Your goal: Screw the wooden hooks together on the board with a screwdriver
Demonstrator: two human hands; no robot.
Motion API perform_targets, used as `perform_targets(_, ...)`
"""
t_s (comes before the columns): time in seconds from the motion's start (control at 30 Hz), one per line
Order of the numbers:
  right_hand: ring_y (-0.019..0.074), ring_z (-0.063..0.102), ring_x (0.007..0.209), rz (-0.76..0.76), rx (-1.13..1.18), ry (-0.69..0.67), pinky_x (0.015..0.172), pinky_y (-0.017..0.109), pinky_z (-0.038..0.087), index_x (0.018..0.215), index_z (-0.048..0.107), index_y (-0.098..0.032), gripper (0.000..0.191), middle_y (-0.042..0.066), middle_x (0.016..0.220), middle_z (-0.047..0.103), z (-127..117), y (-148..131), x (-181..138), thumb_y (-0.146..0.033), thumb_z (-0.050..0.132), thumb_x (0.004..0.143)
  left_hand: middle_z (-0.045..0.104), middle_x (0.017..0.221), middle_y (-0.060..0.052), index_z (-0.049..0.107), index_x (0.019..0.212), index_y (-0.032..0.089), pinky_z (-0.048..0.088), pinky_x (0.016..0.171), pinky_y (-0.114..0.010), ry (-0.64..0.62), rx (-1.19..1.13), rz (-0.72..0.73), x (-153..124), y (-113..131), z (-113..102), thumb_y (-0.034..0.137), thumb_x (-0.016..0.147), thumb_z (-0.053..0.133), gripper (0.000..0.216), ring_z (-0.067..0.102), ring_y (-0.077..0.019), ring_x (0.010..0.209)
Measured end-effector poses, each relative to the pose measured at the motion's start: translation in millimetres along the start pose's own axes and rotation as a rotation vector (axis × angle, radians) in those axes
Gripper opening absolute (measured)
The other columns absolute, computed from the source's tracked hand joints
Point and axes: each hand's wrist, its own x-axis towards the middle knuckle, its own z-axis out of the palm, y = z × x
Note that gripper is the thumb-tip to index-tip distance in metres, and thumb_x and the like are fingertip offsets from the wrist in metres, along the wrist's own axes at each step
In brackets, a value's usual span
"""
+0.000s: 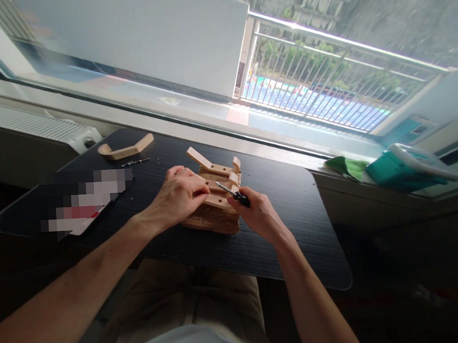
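Observation:
A stack of light wooden pieces with drilled holes lies in the middle of the black table. My left hand rests on its left side, fingers curled over the wood and pressing it down. My right hand is closed round a small screwdriver with a black handle, whose metal tip points left onto the top of the wooden pieces. One curved wooden arm sticks up at the back of the stack.
A separate curved wooden piece and a thin metal bit lie at the table's far left. A blurred flat item lies at the left. Green cloth and a teal box sit on the windowsill to the right.

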Motion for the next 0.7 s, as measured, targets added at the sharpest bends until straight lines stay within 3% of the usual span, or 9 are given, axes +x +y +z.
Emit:
perform_targets(0.23, 0.0107, 0.044, 0.06, -0.001, 0.027, -0.013, 0.056, 0.021, 0.031, 0.077, 0.057, -0.02, 0.027, -0.003, 0.065, 0.054, 4.3, 5.9, -0.4, -0.044, 0.052, 0.087, 0.071, 0.082, -0.001, 0.069, 0.076, 0.023, 0.03, 0.107, -0.045, 0.113, 0.036, 0.049, -8.6, -4.1, 5.5, 0.022, 0.082, 0.057, 0.012, 0.06, -0.0189, 0.092)
perform_targets(0.7, 0.0113, 0.047, 0.062, -0.002, 0.034, -0.018, 0.058, 0.021, 0.034, 0.088, 0.062, -0.019, 0.026, -0.003, 0.07, 0.058, 4.1, 7.6, -2.5, -0.044, 0.053, 0.088, 0.071, 0.082, 0.002, 0.066, 0.077, 0.023, 0.023, 0.113, -0.048, 0.105, 0.055, 0.124, -14.4, 3.0, 5.7, 0.017, 0.085, 0.054, 0.016, 0.062, -0.0166, 0.09)
